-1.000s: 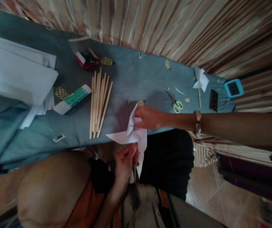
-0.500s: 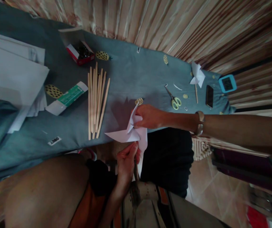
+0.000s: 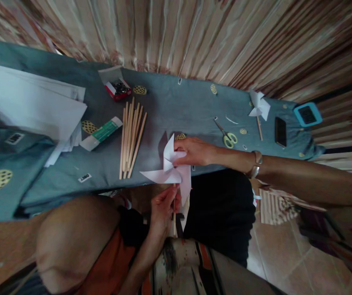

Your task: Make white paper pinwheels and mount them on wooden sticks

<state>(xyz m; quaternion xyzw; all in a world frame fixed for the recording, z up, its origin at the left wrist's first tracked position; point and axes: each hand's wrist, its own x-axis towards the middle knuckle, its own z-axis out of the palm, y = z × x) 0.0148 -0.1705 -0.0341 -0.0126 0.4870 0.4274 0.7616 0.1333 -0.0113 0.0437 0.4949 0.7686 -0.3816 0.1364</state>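
Note:
A white paper pinwheel point(image 3: 171, 176) is held over the near edge of the cloth-covered table. My right hand point(image 3: 194, 151), with a bracelet on its wrist, reaches in from the right and pinches the pinwheel near its centre. Below the pinwheel, my left hand point(image 3: 165, 203) grips a thin wooden stick point(image 3: 174, 229) just under the paper blades. The stick's upper end is hidden behind the paper. To the left lies a bunch of several wooden sticks point(image 3: 129, 139) on the table.
A red box of small dark metal pieces point(image 3: 120, 89), a green-and-white box point(image 3: 103, 133) and white paper sheets point(image 3: 37, 104) lie left. On the right are scissors point(image 3: 229, 138), a finished-looking pinwheel point(image 3: 259, 107), a phone point(image 3: 280, 131) and a blue-framed device point(image 3: 307, 114). A pleated curtain point(image 3: 169, 37) hangs behind.
The camera view has shifted, so the table items sit lower and further right in the picture. The pinwheel has tilted slightly, showing more of its blades. Both hands keep their hold.

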